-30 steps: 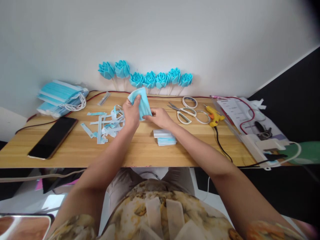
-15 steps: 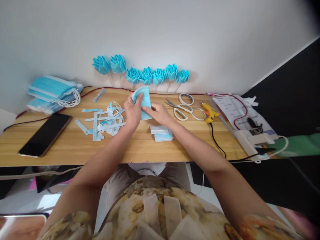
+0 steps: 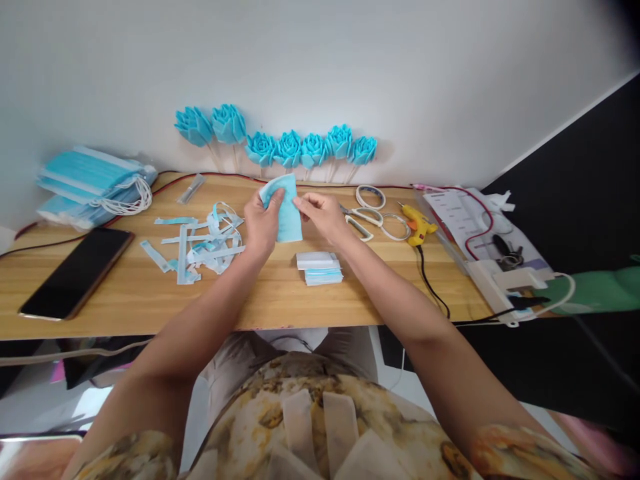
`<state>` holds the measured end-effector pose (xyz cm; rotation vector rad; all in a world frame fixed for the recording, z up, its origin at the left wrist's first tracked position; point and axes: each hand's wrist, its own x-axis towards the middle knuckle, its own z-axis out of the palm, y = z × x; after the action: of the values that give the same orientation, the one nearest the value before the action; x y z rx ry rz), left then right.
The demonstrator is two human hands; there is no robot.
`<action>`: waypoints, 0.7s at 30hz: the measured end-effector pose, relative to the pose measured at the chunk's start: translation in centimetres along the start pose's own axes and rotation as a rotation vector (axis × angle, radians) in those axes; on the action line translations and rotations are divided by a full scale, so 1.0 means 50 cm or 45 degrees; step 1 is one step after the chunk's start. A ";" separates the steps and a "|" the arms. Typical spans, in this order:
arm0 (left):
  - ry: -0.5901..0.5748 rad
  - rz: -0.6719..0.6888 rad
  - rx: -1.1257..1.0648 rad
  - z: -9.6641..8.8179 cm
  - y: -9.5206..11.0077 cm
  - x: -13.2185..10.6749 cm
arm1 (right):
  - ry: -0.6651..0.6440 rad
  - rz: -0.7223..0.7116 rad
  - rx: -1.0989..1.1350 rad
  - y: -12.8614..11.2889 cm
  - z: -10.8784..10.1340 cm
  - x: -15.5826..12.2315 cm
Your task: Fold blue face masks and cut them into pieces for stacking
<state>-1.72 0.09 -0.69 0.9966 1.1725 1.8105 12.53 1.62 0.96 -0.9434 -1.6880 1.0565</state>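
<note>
My left hand (image 3: 262,225) grips a light-blue sheet of mask fabric (image 3: 289,221), thumb on its front face and fingers behind. The sheet is held up over the middle of the table, its upper left part bent. At the sheet's right edge my right hand (image 3: 323,215) is pinched, thumb and forefinger together on the border. Below the hands lies a small stack of folded blue-and-white mask pieces (image 3: 320,270). To the left is a loose pile of cut mask strips (image 3: 207,243). Scissors (image 3: 367,217) lie just right of my right hand, their blades partly hidden behind it.
Several blue fabric flowers (image 3: 290,148) on sticks lean on the wall. Bagged masks (image 3: 93,180) and a phone (image 3: 77,273) lie left. A tape roll (image 3: 371,197), a yellow glue gun (image 3: 417,225), papers (image 3: 463,213) and a power strip (image 3: 493,290) are right.
My right hand has shifted from the sheet's front face to its right edge, with the fingers closing there. The sheet's face is more exposed. The view has moved slightly.
</note>
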 end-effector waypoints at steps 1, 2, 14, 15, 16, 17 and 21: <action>-0.016 -0.022 -0.006 0.000 0.000 -0.001 | 0.027 0.013 0.045 0.000 -0.001 -0.001; -0.039 -0.042 -0.013 0.001 -0.001 -0.002 | 0.039 0.027 0.087 0.001 -0.003 -0.003; -0.317 -0.078 -0.010 0.008 -0.010 -0.021 | 0.214 -0.026 0.064 0.012 -0.022 -0.010; -0.336 -0.070 0.010 0.008 -0.009 -0.022 | 0.225 -0.040 0.024 0.011 -0.022 -0.010; -0.353 -0.064 0.029 0.008 -0.008 -0.023 | 0.251 -0.057 -0.021 0.011 -0.023 -0.011; -0.367 -0.060 0.046 0.008 -0.007 -0.023 | 0.282 -0.078 -0.064 0.011 -0.024 -0.011; -0.410 -0.070 0.080 0.008 0.001 -0.026 | 0.298 -0.218 -0.173 0.002 -0.043 -0.010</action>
<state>-0.84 -0.94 -0.83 1.2274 1.0493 1.5092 14.70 1.73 1.21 -0.9501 -1.6267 0.6971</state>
